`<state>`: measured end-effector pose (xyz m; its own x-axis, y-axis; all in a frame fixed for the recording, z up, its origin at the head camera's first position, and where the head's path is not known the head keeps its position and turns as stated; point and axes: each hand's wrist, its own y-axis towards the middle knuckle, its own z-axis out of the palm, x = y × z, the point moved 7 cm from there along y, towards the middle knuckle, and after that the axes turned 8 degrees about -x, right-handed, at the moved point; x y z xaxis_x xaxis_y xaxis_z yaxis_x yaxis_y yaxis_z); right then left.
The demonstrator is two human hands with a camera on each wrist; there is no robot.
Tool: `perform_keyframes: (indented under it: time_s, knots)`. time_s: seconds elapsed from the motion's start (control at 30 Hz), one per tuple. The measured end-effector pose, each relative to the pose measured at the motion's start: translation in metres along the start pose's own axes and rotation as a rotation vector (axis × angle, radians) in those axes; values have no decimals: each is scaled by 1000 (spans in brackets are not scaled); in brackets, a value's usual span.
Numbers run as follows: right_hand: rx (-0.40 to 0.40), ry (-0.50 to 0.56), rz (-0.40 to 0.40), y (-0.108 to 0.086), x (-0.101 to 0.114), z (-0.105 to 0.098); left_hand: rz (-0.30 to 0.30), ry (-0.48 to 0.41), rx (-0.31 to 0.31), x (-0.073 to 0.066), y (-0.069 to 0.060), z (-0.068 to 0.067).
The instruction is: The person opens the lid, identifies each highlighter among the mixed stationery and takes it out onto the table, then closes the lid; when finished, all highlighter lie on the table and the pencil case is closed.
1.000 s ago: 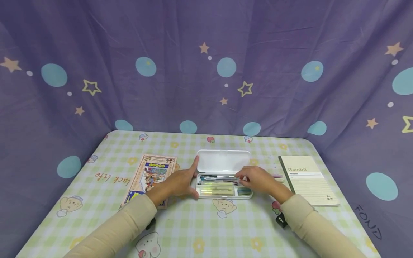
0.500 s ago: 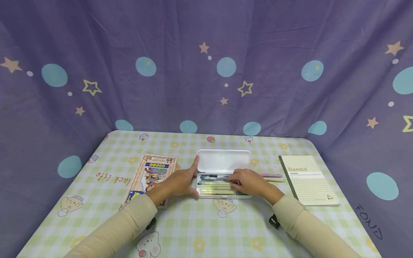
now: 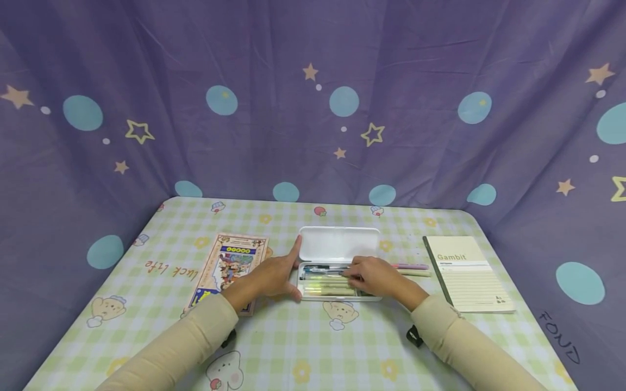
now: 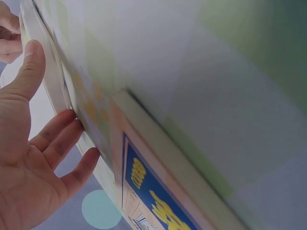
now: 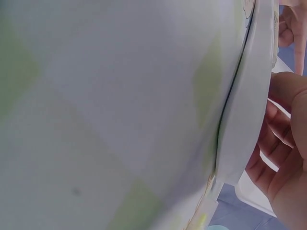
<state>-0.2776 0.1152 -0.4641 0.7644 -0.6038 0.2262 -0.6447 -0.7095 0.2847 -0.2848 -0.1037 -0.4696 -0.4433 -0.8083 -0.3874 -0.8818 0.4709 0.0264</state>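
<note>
A white pencil case lies with its lid raised, holding dark and clear pens and yellow-cream highlighters. My left hand is at its left end, thumb and fingers spread. In the left wrist view the left hand's fingertips touch the case's edge. My right hand reaches into the right part of the case, fingers bent down over the pens. The right wrist view shows those fingers curling past the case wall; whether they pinch a pen is hidden.
A pink highlighter and a cream one lie right of the case. A notebook is farther right. On the left, a comic-covered book sits partly under my left forearm. A checked cloth covers the table.
My right hand has moved left, farther over the pens, uncovering the two highlighters on the table, then stays nearly still. The left hand has not moved.
</note>
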Motion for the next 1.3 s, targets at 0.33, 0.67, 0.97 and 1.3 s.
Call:
perform_keyframes:
  time_s: [0.33,0.67,0.97,1.3]
  knots:
    - [-35,10,6,1,1,-3,-7,-4,9,-1,-1,0]
    - [-53,2,34,-2,0,-10,-13,-5,10,-1,0,0]
    - [-74,19,65,-10,-7,-21,-24,-9,9,0,-1,0]
    - [-96,25,120,-24,-22,-30,-21,-12,9,1,-1,1]
